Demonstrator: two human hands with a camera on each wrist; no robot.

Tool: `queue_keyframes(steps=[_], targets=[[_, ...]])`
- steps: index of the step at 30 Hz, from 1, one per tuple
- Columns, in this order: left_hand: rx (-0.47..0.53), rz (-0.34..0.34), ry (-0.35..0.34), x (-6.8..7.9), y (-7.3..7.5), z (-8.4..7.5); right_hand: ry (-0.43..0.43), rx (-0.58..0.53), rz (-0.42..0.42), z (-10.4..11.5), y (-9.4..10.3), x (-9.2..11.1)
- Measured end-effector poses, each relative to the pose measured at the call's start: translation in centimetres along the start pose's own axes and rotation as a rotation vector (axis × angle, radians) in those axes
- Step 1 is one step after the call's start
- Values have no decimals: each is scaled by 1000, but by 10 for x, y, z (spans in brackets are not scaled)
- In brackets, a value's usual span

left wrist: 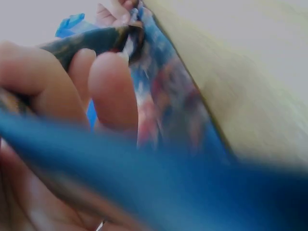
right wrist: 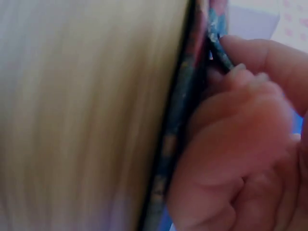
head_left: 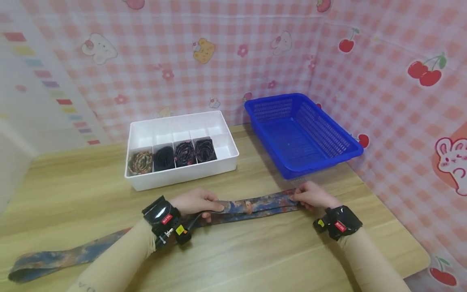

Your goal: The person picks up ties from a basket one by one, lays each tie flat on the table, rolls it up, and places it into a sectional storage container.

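A long blue necktie [head_left: 270,201] with a rust-brown floral pattern lies across the table, doubled between the hands. Its looped far part [head_left: 54,259] rests on the table at the left, passing beneath the left forearm. My left hand [head_left: 197,202] pinches one layer of the tie between thumb and fingers; a blurred blue strip crosses close in front of that hand in the left wrist view. At the right, my right hand [head_left: 311,195] pinches the tie between thumb and curled fingertips, also seen in the right wrist view, where the fingers [right wrist: 240,130] hide part of the fabric.
Behind the left hand stands a white divided box [head_left: 182,178]; several front compartments hold rolled dark or patterned fabric, such as a black roll [head_left: 163,158]. A blue plastic basket [head_left: 288,168] sits at the back right, near the patterned wall cloth [head_left: 233,77].
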State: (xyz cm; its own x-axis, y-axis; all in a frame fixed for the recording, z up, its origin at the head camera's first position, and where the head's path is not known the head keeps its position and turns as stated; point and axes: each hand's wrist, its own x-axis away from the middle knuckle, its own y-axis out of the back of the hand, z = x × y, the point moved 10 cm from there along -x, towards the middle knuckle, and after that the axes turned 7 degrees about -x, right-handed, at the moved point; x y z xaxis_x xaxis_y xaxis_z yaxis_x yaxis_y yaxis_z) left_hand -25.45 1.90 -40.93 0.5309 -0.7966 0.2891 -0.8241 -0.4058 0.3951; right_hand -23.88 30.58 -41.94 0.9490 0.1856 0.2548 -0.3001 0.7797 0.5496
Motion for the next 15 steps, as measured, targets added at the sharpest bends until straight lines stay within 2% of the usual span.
queue_keyframes(steps=[4, 7, 10, 13, 15], targets=[[37, -2, 31, 18, 11, 10, -13, 16, -29, -11, 20, -1], [16, -28, 48, 48, 32, 23, -23, 28, -41, -23, 42, 1], [-75, -75, 57, 96, 58, 37, -38, 24, -37, -36, 58, 3], [-184, -125, 66, 158, 84, 53, -46, 9, -19, -45, 66, 3], [-216, -155, 73, 201, 99, 67, -49, -9, -9, -49, 67, 2]])
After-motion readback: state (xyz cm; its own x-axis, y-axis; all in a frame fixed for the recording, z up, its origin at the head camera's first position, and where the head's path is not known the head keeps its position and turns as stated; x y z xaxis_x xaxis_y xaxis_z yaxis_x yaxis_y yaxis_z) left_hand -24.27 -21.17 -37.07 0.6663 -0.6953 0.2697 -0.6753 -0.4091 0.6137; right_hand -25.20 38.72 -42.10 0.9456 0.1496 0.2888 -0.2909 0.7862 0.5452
